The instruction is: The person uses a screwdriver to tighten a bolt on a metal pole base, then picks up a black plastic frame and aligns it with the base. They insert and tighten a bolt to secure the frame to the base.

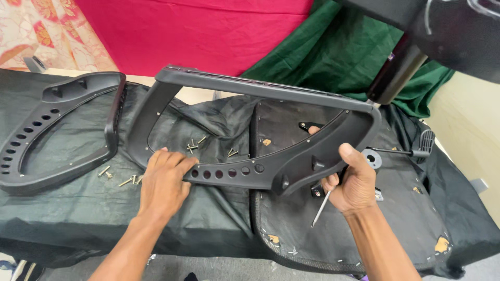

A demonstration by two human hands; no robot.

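**A:** What is nearest?

**B:** Two bare arms come up from the near edge. The left hand (164,182) is curled around the lower bar of a black plastic armrest frame (260,130), at its left end. The right hand (353,182) is wrapped around the right end of the same frame. It also holds a thin metal tool (321,209) that points down toward the near side.

**A:** Where is the frame?

**B:** In the middle, held up over a black seat cushion (364,224) that lies upside down on a black cloth (67,208). The lower bar has a row of round holes.

**A:** What else is close?

**B:** Small brass screws (194,145) lie on the cloth just past the left hand. More are to its left.

**A:** And farther out?

**B:** A second armrest frame (57,135) lies flat on the far left. A black lever (403,151) sticks out to the right. At the far side are a red cloth (198,31) and a green cloth (344,52)
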